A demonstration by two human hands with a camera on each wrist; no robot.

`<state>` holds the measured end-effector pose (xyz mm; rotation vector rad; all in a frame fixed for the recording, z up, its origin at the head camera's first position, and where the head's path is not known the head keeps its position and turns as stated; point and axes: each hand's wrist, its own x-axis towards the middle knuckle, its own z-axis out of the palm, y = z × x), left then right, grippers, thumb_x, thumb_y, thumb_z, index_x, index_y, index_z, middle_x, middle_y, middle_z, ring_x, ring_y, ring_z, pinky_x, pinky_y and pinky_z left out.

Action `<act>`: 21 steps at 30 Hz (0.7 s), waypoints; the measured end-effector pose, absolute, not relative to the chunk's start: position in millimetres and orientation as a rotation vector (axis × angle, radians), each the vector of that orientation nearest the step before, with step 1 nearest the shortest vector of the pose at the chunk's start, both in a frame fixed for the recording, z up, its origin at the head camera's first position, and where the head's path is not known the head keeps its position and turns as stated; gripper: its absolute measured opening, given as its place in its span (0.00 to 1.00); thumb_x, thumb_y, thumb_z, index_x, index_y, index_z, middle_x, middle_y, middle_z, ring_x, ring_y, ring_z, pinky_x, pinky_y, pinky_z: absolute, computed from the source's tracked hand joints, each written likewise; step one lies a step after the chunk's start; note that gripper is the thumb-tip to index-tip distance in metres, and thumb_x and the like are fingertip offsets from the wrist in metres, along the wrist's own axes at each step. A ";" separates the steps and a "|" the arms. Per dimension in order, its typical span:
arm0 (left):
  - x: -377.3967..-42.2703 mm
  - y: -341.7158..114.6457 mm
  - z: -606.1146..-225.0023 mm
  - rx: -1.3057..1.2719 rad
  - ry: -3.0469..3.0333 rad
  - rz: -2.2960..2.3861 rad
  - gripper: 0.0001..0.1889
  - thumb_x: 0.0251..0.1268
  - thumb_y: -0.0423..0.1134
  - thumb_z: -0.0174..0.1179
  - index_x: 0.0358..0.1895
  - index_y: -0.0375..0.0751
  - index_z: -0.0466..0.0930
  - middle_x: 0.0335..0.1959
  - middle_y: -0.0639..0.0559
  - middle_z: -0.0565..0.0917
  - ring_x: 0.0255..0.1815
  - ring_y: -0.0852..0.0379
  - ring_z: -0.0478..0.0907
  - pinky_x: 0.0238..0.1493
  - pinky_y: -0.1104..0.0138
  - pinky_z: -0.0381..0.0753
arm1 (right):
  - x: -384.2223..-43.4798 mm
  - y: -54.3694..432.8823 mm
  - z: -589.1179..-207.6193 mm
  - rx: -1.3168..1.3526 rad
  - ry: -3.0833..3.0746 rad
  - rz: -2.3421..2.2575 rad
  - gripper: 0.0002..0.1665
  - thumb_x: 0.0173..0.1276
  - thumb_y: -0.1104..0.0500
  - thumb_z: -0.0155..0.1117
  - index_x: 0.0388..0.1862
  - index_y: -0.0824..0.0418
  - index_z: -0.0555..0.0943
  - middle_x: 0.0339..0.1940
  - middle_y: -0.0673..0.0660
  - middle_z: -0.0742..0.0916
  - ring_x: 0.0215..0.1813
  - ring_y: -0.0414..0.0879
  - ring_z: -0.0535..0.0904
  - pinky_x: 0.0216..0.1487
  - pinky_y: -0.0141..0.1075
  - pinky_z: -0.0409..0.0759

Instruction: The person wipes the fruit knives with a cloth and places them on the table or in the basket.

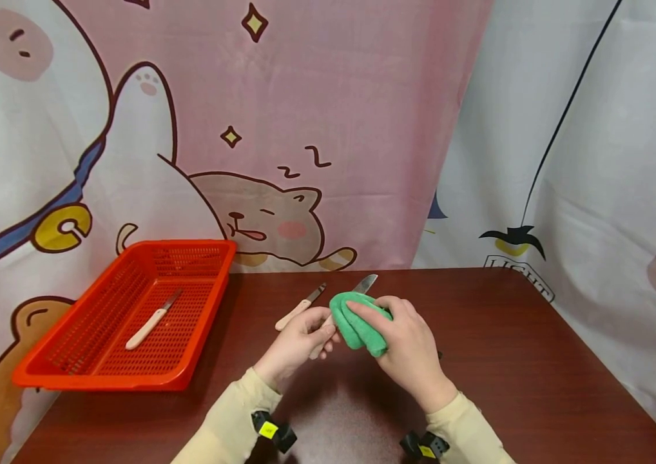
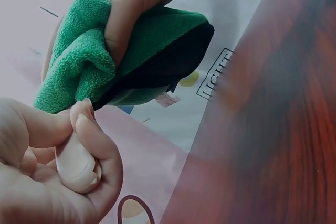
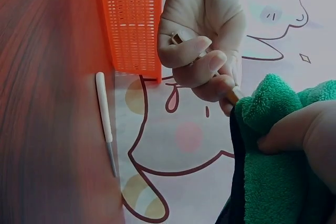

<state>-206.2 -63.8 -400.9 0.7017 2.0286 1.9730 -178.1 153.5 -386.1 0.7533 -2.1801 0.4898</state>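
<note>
My left hand [image 1: 299, 341] grips the pale handle [image 2: 77, 166] of a knife [image 1: 366, 283], whose metal blade tip sticks out past a green cloth [image 1: 357, 325]. Folded around the blade, the cloth is held by my right hand [image 1: 412, 345], with the thumb pressing into it in the left wrist view. A dark edging and a small white tag show on the cloth there. The middle of the blade is hidden inside the folds. Just beyond my left hand, a second white-handled tool [image 1: 292, 316] with a narrow metal blade lies on the table.
An orange-red plastic basket [image 1: 200, 351] stands on the left of the brown table [image 1: 513, 361], holding another white-handled knife [image 1: 147, 330]. A patterned curtain [image 1: 351, 116] hangs behind the table's far edge.
</note>
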 end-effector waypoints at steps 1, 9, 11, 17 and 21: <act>-205.8 -64.3 -400.7 0.701 2.008 1.980 0.07 0.74 0.28 0.52 0.48 0.28 0.75 0.32 0.38 0.78 0.26 0.56 0.73 0.26 0.70 0.76 | -178.2 153.8 -386.0 0.749 -2.183 0.489 0.46 0.40 0.70 0.79 0.62 0.43 0.81 0.46 0.61 0.80 0.44 0.56 0.77 0.38 0.48 0.80; -203.5 -64.5 -399.6 0.684 1.954 1.997 0.09 0.74 0.26 0.51 0.52 0.26 0.74 0.31 0.43 0.79 0.25 0.58 0.73 0.26 0.72 0.75 | -180.7 159.5 -384.5 0.712 -2.184 0.484 0.48 0.38 0.72 0.78 0.62 0.43 0.80 0.46 0.61 0.80 0.45 0.58 0.77 0.37 0.48 0.80; -203.0 -64.2 -400.3 0.677 1.945 1.997 0.09 0.74 0.26 0.51 0.52 0.26 0.74 0.30 0.47 0.79 0.25 0.59 0.72 0.25 0.72 0.74 | -181.8 162.3 -383.6 0.699 -2.178 0.479 0.48 0.38 0.73 0.78 0.62 0.43 0.80 0.45 0.61 0.80 0.44 0.58 0.77 0.37 0.48 0.80; -201.4 -62.8 -402.2 0.666 1.929 2.008 0.08 0.73 0.27 0.53 0.50 0.27 0.74 0.29 0.46 0.78 0.24 0.59 0.71 0.23 0.74 0.71 | -184.0 171.0 -379.8 0.640 -2.184 0.471 0.48 0.38 0.72 0.79 0.61 0.44 0.80 0.45 0.62 0.80 0.44 0.59 0.76 0.35 0.49 0.79; -201.2 -62.5 -403.2 0.663 1.940 2.004 0.08 0.73 0.27 0.53 0.50 0.27 0.74 0.29 0.46 0.78 0.24 0.60 0.71 0.23 0.73 0.72 | -184.7 176.7 -377.4 0.599 -2.195 0.472 0.49 0.37 0.72 0.80 0.61 0.44 0.80 0.45 0.62 0.80 0.44 0.59 0.76 0.35 0.49 0.79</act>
